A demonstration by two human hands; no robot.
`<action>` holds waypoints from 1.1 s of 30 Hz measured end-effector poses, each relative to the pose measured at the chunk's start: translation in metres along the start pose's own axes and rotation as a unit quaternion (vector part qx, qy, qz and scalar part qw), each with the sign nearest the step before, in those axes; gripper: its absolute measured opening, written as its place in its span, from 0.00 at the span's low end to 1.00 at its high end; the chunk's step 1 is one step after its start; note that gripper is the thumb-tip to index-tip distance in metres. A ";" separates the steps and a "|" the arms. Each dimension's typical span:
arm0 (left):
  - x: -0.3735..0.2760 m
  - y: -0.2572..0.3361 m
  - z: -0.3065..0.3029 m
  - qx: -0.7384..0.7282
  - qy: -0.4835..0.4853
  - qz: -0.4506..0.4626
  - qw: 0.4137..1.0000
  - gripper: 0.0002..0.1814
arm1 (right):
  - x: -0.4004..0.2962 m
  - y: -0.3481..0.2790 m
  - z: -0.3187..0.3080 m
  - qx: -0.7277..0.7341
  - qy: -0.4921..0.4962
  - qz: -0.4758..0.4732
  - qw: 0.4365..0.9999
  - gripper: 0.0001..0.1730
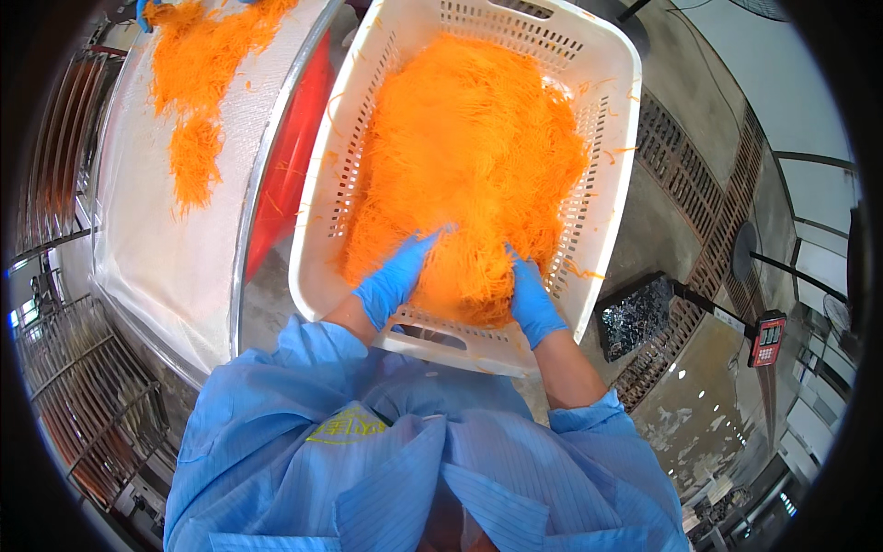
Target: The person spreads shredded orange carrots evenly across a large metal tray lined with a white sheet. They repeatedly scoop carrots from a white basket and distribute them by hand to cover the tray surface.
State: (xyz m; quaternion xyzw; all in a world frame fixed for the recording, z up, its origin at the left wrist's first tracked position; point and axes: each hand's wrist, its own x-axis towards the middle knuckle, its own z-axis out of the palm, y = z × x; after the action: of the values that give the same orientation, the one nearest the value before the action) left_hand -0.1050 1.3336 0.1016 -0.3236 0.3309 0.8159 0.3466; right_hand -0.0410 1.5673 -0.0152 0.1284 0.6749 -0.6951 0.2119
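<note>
A white perforated plastic basket (pixel 626 179) stands before me, heaped with fine orange vegetable shreds (pixel 476 152) that look like carrot. At its near end, my left hand (pixel 392 281), in a blue glove, presses into the heap with its fingertips partly buried. Across from it my right hand (pixel 532 298), also gloved in blue, grips the other side of the same clump of shreds. Between them the clump bulges up, slightly blurred. Below my wrists shows the basket's near handle slot.
To the left lies a metal-framed mesh tray (pixel 159 276) bearing a pile of shreds (pixel 200 69); another person's blue-gloved hand (pixel 143 15) touches its far end. Under it is something red (pixel 290 159). A platform scale (pixel 638 316) and floor grates (pixel 703 214) are right; tray racks (pixel 96 400) stand left.
</note>
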 end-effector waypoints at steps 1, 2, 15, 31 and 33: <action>-0.003 -0.001 0.000 -0.009 0.003 0.000 1.000 0.28 | -0.005 -0.016 0.004 0.018 -0.013 0.038 0.999 0.26; -0.006 -0.002 0.000 -0.019 0.005 -0.001 1.000 0.27 | -0.012 -0.039 0.008 0.056 0.000 0.083 0.995 0.27; -0.070 0.073 0.060 0.051 -0.173 0.195 0.964 0.26 | -0.046 -0.272 0.043 0.178 0.064 0.010 0.982 0.28; -0.308 0.275 -0.155 -0.111 -0.156 0.412 0.891 0.23 | -0.011 -0.424 0.408 -0.038 -0.205 -0.111 0.972 0.34; -0.329 0.303 -0.208 -0.039 -0.073 0.500 0.862 0.22 | 0.000 -0.406 0.468 -0.052 -0.230 -0.117 0.965 0.35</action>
State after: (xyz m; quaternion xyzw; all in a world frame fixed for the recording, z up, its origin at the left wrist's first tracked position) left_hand -0.0986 0.8956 0.3275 -0.0672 0.3900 0.9132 -0.0972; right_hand -0.1803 1.1023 0.3703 -0.1265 0.6536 -0.6897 0.2850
